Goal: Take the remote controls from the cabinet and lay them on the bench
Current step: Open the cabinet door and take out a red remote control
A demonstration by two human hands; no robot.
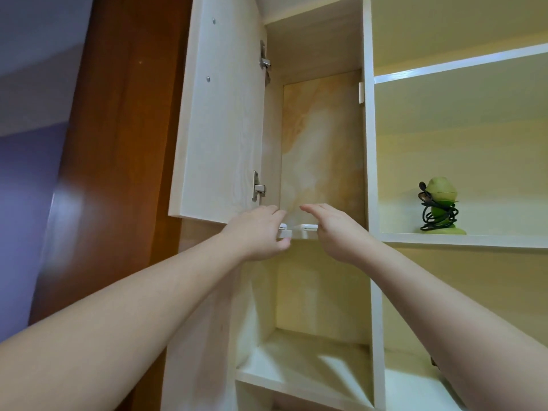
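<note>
We work left to right. The cabinet door (pixel 219 114) stands swung open at the left. Our left hand (pixel 261 232) reaches to the cabinet shelf edge (pixel 299 238); its fingers curl over the left remote control (pixel 282 227) and the thumb sits under the shelf edge, so we judge a grip is forming. Just beside it lies the right remote control (pixel 308 227), white, flat on the shelf. Our right hand (pixel 335 232) hovers over it, fingers extended and relaxed, holding nothing that we can see. We judge the step to be pickup. The next move calls for closing both hands and lifting clear toward the desk, which is out of view.
</note>
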